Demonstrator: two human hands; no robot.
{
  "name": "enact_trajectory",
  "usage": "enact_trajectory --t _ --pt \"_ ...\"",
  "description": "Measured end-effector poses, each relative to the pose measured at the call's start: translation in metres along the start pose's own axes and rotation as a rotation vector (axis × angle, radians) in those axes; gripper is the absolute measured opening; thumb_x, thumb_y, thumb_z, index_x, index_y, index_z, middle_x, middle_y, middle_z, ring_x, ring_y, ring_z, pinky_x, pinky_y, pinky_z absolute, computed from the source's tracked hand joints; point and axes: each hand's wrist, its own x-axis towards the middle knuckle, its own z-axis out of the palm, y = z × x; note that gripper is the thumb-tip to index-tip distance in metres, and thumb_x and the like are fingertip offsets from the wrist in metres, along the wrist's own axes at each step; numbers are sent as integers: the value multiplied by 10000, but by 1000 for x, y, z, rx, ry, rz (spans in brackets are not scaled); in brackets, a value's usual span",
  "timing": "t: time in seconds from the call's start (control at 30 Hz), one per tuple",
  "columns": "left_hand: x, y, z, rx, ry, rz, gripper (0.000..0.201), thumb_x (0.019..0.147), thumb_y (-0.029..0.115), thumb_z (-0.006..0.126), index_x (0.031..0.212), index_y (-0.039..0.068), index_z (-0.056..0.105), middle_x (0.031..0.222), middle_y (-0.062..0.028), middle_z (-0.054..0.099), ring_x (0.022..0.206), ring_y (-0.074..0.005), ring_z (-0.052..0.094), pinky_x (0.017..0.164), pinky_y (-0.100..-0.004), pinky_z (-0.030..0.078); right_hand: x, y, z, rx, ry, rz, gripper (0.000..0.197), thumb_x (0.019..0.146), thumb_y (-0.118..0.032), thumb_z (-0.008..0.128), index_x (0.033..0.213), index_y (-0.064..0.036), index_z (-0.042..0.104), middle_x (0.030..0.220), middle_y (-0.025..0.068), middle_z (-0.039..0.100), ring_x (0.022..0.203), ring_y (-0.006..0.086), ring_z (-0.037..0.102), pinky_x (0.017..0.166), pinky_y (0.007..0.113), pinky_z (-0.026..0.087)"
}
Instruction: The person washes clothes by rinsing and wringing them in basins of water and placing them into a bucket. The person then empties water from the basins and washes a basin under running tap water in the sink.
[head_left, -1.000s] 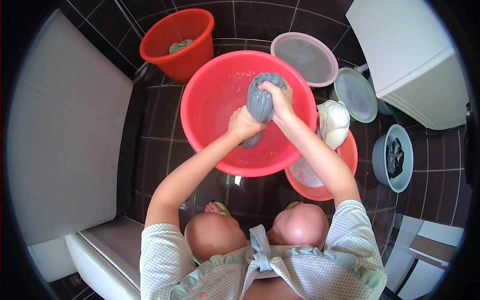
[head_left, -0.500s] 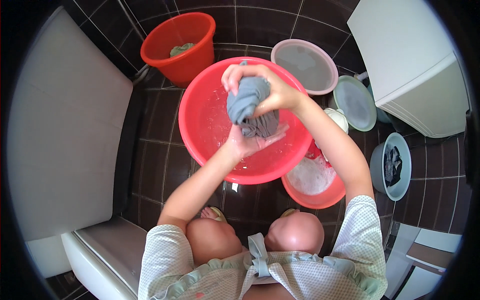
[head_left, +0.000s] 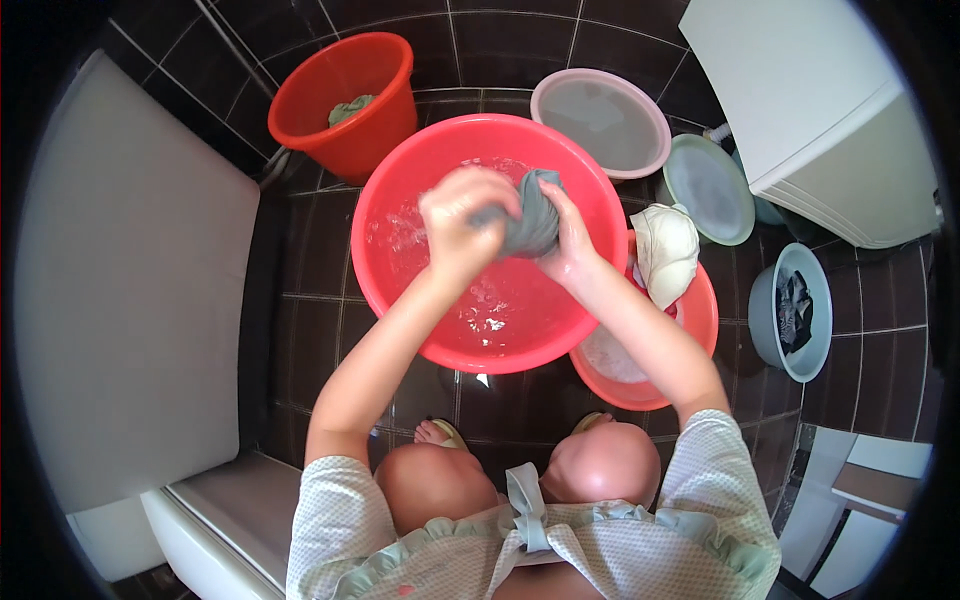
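Note:
A wet grey-blue cloth (head_left: 535, 222) is bunched between my hands, above the water in a large pinkish-red basin (head_left: 470, 357). My left hand (head_left: 466, 215), a little blurred by motion, is closed around the cloth's left end. At the other end my right hand (head_left: 572, 236) grips it, with the thumb along the side and the palm beneath. The fabric looks twisted and compact; whether it is a garment cannot be told. Ripples and splashes show on the water around my left hand.
Behind left stands an orange-red bucket (head_left: 388, 140) holding green cloth (head_left: 350, 109). On the right are a smaller orange basin (head_left: 706, 320) with suds and a cream cloth (head_left: 665, 250), a pink-rimmed basin (head_left: 660, 150), a pale green basin (head_left: 747, 215) and a blue-grey basin (head_left: 762, 325) with dark cloth.
My left hand has moved from beneath the cloth up to its left end. My right hand has come down to the right end. The cloth now lies farther right.

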Motion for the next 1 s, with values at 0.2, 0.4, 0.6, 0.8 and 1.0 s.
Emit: enact_trajectory --t 0.2,0.4,0.6,0.8,1.0 --pt "-32 22 19 208 -602 521 92 457 145 537 538 121 501 648 7 500 706 -177 542 525 -293 461 26 -13 -23 -359 -27 377 292 728 -316 584 882 -69 557 760 70 575 689 178 560 628 325 463" --pt "-35 28 50 184 -935 800 137 496 185 533 481 106 422 555 -2 414 559 -170 463 472 -291 391 17 -10 2 -917 85 211 187 579 -161 647 705 -48 570 675 56 563 600 135 528 540 273 421" --pt "-33 20 51 239 -991 816 106 506 182 543 515 115 462 580 -2 440 582 -165 480 508 -281 420 22 -19 -3 -855 14 31 201 580 -142 647 745 -48 580 701 47 574 624 133 541 573 266 431" --pt "-29 5 8 298 -365 334 370 620 136 609 986 89 589 1143 -186 436 1082 -325 446 895 -382 390 16 -31 6 -372 52 -354 234 674 -127 641 877 -45 559 778 42 580 712 119 566 630 246 454" --pt "-43 17 -9 -781 93 -881 739 826 482 333 1354 103 -19 1391 -178 77 1275 -275 170 1025 -396 138 31 -29 25 -495 4 -757 250 599 -86 701 774 -32 530 801 44 560 790 138 548 694 267 440"
